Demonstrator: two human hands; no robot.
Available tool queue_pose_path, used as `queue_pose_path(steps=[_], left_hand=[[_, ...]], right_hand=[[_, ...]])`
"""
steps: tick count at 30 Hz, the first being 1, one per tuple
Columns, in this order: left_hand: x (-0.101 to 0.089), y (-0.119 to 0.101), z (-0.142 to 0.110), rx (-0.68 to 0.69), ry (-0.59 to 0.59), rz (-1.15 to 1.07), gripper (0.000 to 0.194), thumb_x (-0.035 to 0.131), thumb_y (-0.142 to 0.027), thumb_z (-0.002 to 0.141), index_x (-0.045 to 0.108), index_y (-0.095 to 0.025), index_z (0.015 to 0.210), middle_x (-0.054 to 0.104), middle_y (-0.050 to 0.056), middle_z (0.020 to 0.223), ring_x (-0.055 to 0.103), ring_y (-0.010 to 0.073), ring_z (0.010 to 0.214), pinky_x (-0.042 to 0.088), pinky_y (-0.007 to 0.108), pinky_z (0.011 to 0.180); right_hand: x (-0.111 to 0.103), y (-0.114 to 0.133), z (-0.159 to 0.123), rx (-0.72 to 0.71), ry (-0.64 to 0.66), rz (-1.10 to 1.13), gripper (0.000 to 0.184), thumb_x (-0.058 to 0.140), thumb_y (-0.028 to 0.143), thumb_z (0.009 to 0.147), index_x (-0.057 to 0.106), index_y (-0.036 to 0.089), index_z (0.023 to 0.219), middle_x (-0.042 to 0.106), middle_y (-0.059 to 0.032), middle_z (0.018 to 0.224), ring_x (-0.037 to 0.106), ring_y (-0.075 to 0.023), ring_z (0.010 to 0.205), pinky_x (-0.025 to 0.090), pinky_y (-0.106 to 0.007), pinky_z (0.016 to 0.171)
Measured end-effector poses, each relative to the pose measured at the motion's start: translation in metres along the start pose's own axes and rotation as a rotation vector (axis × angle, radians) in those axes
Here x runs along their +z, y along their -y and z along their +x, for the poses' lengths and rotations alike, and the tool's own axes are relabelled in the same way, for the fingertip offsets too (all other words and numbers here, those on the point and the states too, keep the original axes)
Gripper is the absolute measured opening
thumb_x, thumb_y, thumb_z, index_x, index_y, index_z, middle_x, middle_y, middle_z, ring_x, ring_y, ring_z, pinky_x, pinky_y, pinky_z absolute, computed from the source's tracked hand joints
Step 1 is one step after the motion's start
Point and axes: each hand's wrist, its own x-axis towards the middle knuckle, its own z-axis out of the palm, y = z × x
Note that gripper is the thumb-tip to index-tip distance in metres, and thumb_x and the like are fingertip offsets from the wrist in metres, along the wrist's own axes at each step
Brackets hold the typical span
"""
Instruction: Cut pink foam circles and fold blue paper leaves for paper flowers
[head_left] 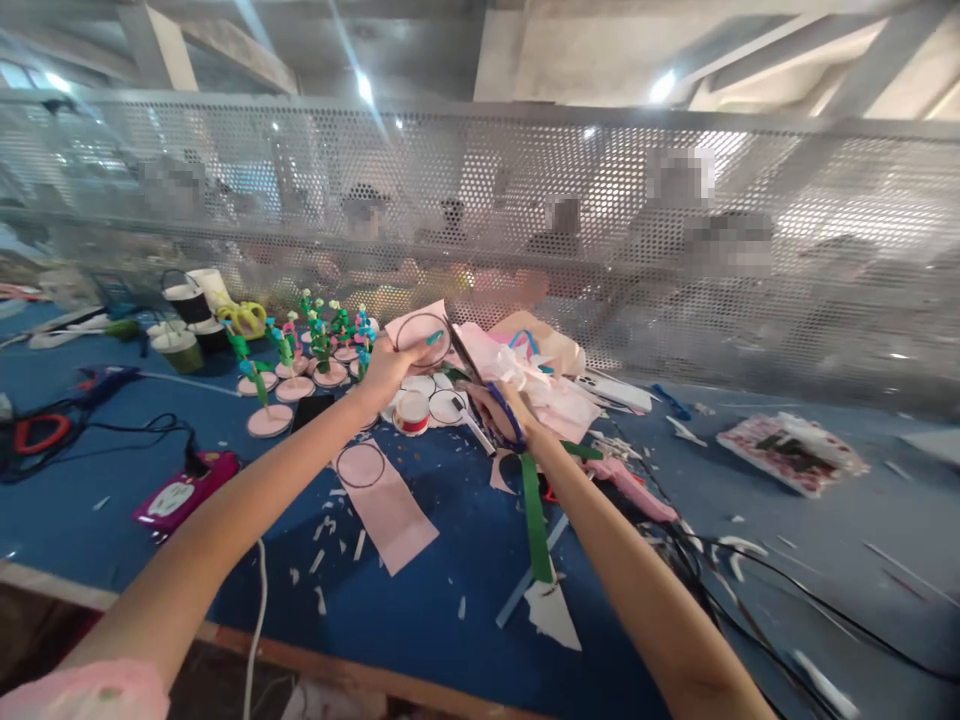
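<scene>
Pinching: the left hand (388, 370) nips a pink sheet (411, 320) between thumb and fingers, thumb laid across the dark circle on it.
Right hand (510, 415): curled round the blue handles of the scissors (466, 356); whether the blades gape, I can't tell.
Sheet's place: raised over the worktop (450, 650), at twelve o'clock from the person, blades at its three-to-four o'clock edge.
Around the sheet: flower models (321, 350) at nine o'clock, a red-banded roll (412, 412) at six, a second pink sheet (394, 525) between six and seven, what looks like a pink glue gun (634, 488) at four.
Blade risk: fingertips sit near the steel, so a slip could nick them.
Circle risk: the paper looks flimsy; sagging could send a cut across the line.
Cable risk: the right forearm could snag the black cables (694, 560) and drag the gun.
</scene>
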Motion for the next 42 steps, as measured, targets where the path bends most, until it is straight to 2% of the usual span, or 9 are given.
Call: queue_pose_path(steps=[2, 5, 12, 19, 26, 34, 42], left_hand=[[-0.014, 0.004, -0.015, -0.002, -0.028, 0.044, 0.038, 0.084, -0.031, 0.046, 0.069, -0.010, 0.073, 0.072, 0.006, 0.074, 0.069, 0.0224, 0.069, 0.059, 0.033, 0.063], [-0.025, 0.011, -0.035, -0.080, -0.016, -0.004, 0.044, 0.085, -0.035, 0.044, 0.071, -0.011, 0.078, 0.073, 0.007, 0.075, 0.069, 0.0233, 0.070, 0.060, 0.034, 0.063], [-0.017, 0.011, -0.055, -0.096, -0.010, -0.078, 0.046, 0.087, -0.036, 0.043, 0.071, -0.012, 0.079, 0.074, 0.007, 0.083, 0.071, 0.0251, 0.080, 0.060, 0.033, 0.067], [-0.019, 0.011, -0.060, -0.130, 0.036, -0.053, 0.046, 0.084, -0.035, 0.051, 0.071, -0.013, 0.089, 0.074, 0.008, 0.087, 0.071, 0.0202, 0.072, 0.059, 0.027, 0.059], [-0.021, 0.012, -0.058, -0.127, 0.042, 0.003, 0.041, 0.083, -0.036, 0.054, 0.071, -0.013, 0.086, 0.074, 0.008, 0.089, 0.071, 0.0225, 0.081, 0.060, 0.027, 0.064], [-0.023, 0.014, -0.058, -0.082, 0.012, 0.042, 0.042, 0.083, -0.036, 0.053, 0.071, -0.013, 0.086, 0.074, 0.007, 0.090, 0.071, 0.0233, 0.082, 0.059, 0.028, 0.066], [-0.020, 0.010, -0.059, -0.116, 0.039, 0.045, 0.042, 0.083, -0.037, 0.053, 0.071, -0.013, 0.086, 0.075, 0.006, 0.084, 0.071, 0.0211, 0.071, 0.057, 0.023, 0.052]], right_hand=[[0.009, -0.001, -0.009, 0.003, 0.081, 0.024, 0.050, 0.045, 0.060, 0.082, 0.036, 0.021, 0.051, 0.036, 0.0041, 0.038, 0.035, -0.0077, 0.036, 0.029, -0.023, 0.038], [0.018, -0.001, -0.026, 0.016, 0.142, 0.052, 0.052, 0.046, 0.060, 0.081, 0.035, 0.021, 0.049, 0.036, 0.0044, 0.037, 0.038, -0.0079, 0.035, 0.031, -0.022, 0.038], [0.032, 0.012, -0.052, 0.118, 0.126, 0.308, 0.050, 0.049, 0.064, 0.077, 0.037, 0.022, 0.052, 0.035, 0.0067, 0.036, 0.035, -0.0069, 0.029, 0.031, -0.021, 0.032], [0.040, 0.005, -0.056, 0.156, 0.110, 0.363, 0.046, 0.055, 0.058, 0.078, 0.040, 0.021, 0.056, 0.038, 0.0061, 0.039, 0.036, -0.0071, 0.031, 0.029, -0.020, 0.031], [0.041, 0.002, -0.056, 0.158, 0.095, 0.340, 0.045, 0.056, 0.058, 0.077, 0.038, 0.022, 0.057, 0.035, 0.0072, 0.039, 0.035, -0.0072, 0.031, 0.029, -0.021, 0.031], [0.041, -0.002, -0.057, 0.130, 0.092, 0.292, 0.049, 0.051, 0.064, 0.078, 0.038, 0.022, 0.057, 0.035, 0.0068, 0.037, 0.035, -0.0077, 0.031, 0.027, -0.022, 0.031], [0.040, -0.002, -0.057, 0.126, 0.082, 0.306, 0.049, 0.053, 0.064, 0.076, 0.037, 0.022, 0.058, 0.035, 0.0064, 0.039, 0.035, -0.0081, 0.033, 0.026, -0.022, 0.033]])
